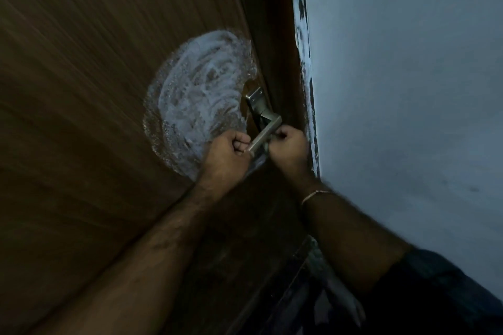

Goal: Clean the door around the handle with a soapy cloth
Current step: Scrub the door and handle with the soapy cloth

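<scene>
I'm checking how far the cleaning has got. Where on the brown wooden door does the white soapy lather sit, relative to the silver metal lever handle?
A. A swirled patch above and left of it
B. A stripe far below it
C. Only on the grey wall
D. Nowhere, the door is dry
A: the white soapy lather forms a swirled round patch on the brown wooden door, above and left of the silver metal lever handle.

The door (pixel 81 90) is brown with fine wood grain. White suds (pixel 196 100) swirl across it in curved streaks. The handle (pixel 265 128) is dull silver. The wall (pixel 408 90) is pale bluish grey. A bracelet (pixel 315 194) shows thin gold.
</scene>
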`<state>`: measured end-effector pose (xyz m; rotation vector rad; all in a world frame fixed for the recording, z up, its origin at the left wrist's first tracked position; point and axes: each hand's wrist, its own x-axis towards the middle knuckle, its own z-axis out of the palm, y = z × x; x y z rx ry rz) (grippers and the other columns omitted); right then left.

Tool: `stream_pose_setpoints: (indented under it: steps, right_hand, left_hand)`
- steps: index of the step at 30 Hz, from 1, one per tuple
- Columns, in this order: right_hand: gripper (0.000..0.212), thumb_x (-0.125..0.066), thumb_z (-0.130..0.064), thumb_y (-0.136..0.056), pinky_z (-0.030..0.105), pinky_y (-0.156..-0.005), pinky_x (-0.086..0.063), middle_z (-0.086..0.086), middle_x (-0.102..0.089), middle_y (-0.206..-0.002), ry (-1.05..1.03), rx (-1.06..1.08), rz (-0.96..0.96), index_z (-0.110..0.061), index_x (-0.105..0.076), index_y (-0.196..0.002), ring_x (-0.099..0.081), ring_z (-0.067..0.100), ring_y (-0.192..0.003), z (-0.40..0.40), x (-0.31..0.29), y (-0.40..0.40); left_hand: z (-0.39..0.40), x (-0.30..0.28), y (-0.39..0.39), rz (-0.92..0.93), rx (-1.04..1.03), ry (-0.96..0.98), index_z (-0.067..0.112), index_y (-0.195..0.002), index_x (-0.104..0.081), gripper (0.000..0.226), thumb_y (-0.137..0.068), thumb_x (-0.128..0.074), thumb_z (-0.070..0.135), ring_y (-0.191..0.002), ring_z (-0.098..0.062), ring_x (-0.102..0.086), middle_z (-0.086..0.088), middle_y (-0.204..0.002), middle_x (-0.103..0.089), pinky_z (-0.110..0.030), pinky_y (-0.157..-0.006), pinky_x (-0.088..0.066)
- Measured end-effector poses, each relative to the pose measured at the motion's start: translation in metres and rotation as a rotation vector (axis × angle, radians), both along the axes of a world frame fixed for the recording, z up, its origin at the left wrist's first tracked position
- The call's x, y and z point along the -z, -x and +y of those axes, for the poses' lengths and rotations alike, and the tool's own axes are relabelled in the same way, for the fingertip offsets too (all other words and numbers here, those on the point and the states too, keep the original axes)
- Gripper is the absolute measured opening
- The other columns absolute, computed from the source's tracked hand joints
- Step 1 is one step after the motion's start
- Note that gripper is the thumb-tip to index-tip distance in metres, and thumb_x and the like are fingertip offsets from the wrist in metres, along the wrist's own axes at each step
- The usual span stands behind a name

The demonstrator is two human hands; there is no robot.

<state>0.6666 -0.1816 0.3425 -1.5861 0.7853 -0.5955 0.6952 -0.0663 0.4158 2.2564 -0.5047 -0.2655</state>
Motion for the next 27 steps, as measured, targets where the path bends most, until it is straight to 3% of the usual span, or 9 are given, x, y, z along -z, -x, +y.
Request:
stream_pose_setpoints:
  steps: [2, 6, 10, 14, 18, 20, 22, 25, 27]
  right_hand:
    - [0.009, -0.068, -0.013, -0.083, 0.022, -0.076, -0.046, 0.009, -0.073, -0.088, 0.079, 0.009, 0.058, -0.009, -0.074, -0.088, -0.066, 0.022, -0.085, -0.011, -0.003, 0.02]
    - [0.007, -0.067, -0.014, -0.082, 0.02, -0.066, -0.042, 0.001, -0.066, -0.077, 0.319, 0.172, -0.122, -0.017, -0.063, -0.077, -0.062, 0.017, -0.074, -0.035, -0.036, 0.046]
    - [0.025, -0.061, -0.006, -0.083, 0.024, -0.086, -0.047, 0.004, -0.065, -0.101, 0.612, -0.106, -0.044, -0.015, -0.072, -0.103, -0.059, 0.016, -0.094, -0.052, -0.065, 0.035]
    - [0.024, -0.058, -0.002, -0.083, 0.031, -0.09, -0.048, 0.011, -0.063, -0.103, 0.762, -0.239, 0.053, -0.007, -0.075, -0.099, -0.061, 0.024, -0.095, -0.047, -0.063, 0.032]
    - [0.022, -0.058, -0.003, -0.084, 0.029, -0.091, -0.047, 0.01, -0.062, -0.107, 0.737, -0.324, 0.06, -0.005, -0.074, -0.099, -0.061, 0.023, -0.097, -0.016, -0.068, 0.033]
    - [0.025, -0.056, -0.016, -0.083, 0.032, -0.087, -0.048, 0.012, -0.062, -0.103, 0.749, -0.469, 0.049, -0.003, -0.073, -0.095, -0.06, 0.024, -0.094, 0.006, -0.07, 0.038]
    - [0.027, -0.054, -0.018, -0.083, 0.033, -0.085, -0.05, 0.013, -0.063, -0.099, 0.712, -0.573, 0.018, -0.002, -0.073, -0.091, -0.061, 0.024, -0.092, 0.016, -0.075, 0.045]
    - [0.02, -0.06, -0.002, -0.087, 0.022, -0.09, -0.048, 0.003, -0.063, -0.104, 0.58, -0.43, 0.026, -0.008, -0.075, -0.099, -0.06, 0.014, -0.096, -0.004, -0.087, 0.041]
    - [0.023, -0.06, -0.001, -0.086, 0.025, -0.093, -0.047, 0.004, -0.062, -0.11, 0.621, -0.3, 0.064, -0.01, -0.073, -0.103, -0.059, 0.016, -0.099, -0.018, -0.086, 0.031]
  left_hand:
    - [0.001, -0.002, 0.001, 0.011, -0.008, -0.016, 0.019, -0.096, -0.062, 0.022, -0.083, -0.066, 0.002, -0.068, -0.008, -0.057, 0.002, -0.08, -0.061, -0.019, -0.06, -0.045]
    - [0.003, -0.004, 0.006, 0.059, -0.001, 0.03, 0.025, -0.091, -0.056, 0.027, -0.081, -0.064, 0.001, -0.074, -0.014, -0.057, 0.002, -0.08, -0.058, -0.027, -0.067, -0.051]
    - [0.006, 0.0, 0.013, 0.135, -0.078, -0.041, 0.028, -0.085, -0.055, 0.024, -0.082, -0.063, 0.005, -0.084, -0.016, -0.062, 0.0, -0.088, -0.065, -0.026, -0.065, -0.047]
    - [0.005, -0.002, 0.016, 0.13, -0.113, -0.029, 0.022, -0.079, -0.062, 0.018, -0.084, -0.062, 0.005, -0.08, -0.018, -0.064, -0.004, -0.083, -0.069, -0.023, -0.062, -0.048]
    - [0.004, 0.001, 0.018, 0.205, -0.137, 0.065, 0.025, -0.073, -0.057, 0.022, -0.074, -0.068, 0.006, -0.085, -0.025, -0.068, -0.006, -0.079, -0.071, -0.04, -0.083, -0.057]
    - [0.006, 0.011, 0.013, 0.225, -0.146, 0.12, 0.023, -0.077, -0.062, 0.017, -0.062, -0.069, 0.016, -0.082, -0.027, -0.07, -0.002, -0.073, -0.07, -0.047, -0.084, -0.058]
    - [0.008, 0.015, 0.012, 0.194, -0.131, 0.115, 0.025, -0.076, -0.067, 0.013, -0.064, -0.071, 0.021, -0.08, -0.023, -0.07, 0.001, -0.075, -0.072, -0.046, -0.081, -0.059]
    - [0.007, 0.009, 0.015, 0.234, -0.141, 0.17, 0.02, -0.08, -0.063, 0.021, -0.077, -0.071, 0.0, -0.076, -0.019, -0.065, 0.0, -0.071, -0.067, -0.046, -0.086, -0.057]
    - [0.004, 0.007, 0.016, 0.245, -0.169, 0.148, 0.013, -0.091, -0.063, 0.023, -0.08, -0.064, -0.007, -0.081, -0.02, -0.063, 0.0, -0.07, -0.064, -0.041, -0.089, -0.055]
